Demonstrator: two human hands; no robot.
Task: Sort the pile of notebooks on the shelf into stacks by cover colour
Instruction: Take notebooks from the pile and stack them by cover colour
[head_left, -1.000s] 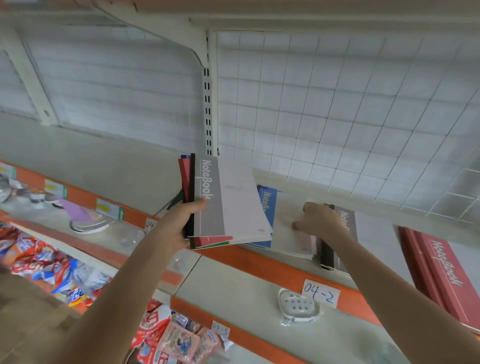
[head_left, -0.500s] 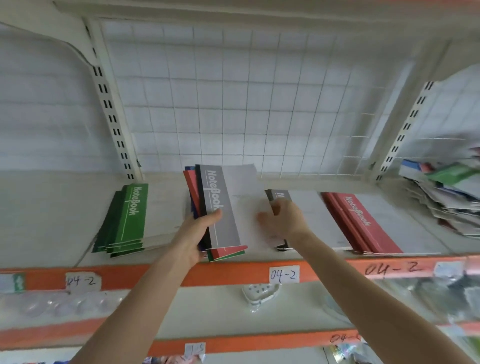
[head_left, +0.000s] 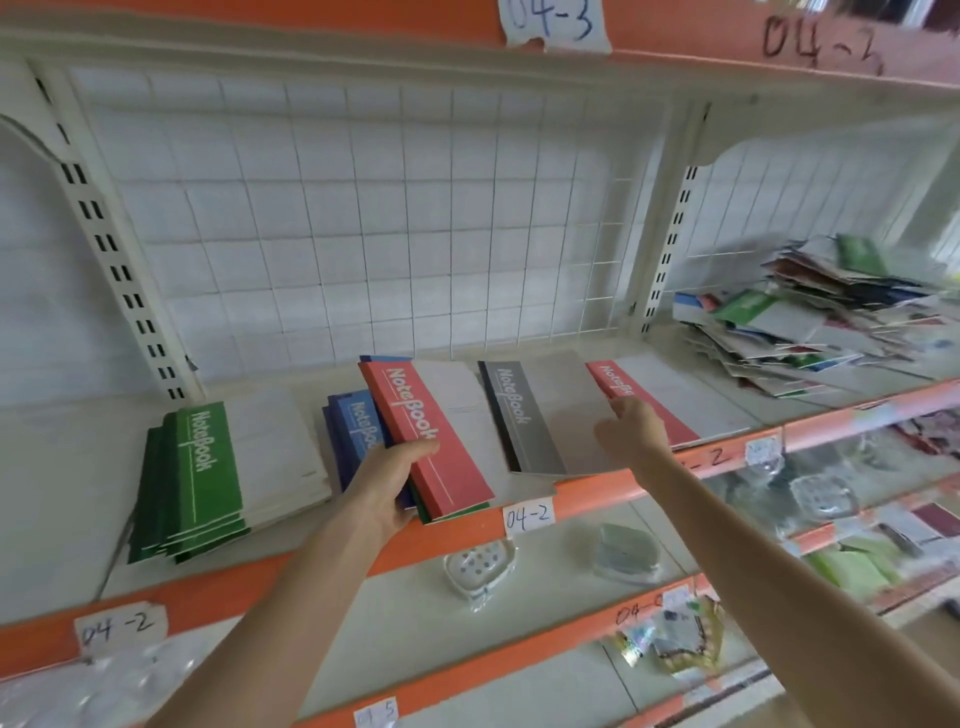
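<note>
Grey notebook (head_left: 540, 415) has been pulled off the bundle (head_left: 431, 441) gripped in the left hand (head_left: 387, 486) and laid on the shelf (head_left: 62, 467), so red gets sorted next, though any hold by the right hand (head_left: 631, 434) can't be told.

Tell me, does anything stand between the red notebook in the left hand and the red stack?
Yes. Between the red notebook and the red stack lies the grey stack, with the right hand at its right edge.

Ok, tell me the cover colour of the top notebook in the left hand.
Red notebook, white lettering, seen in the head view.
</note>
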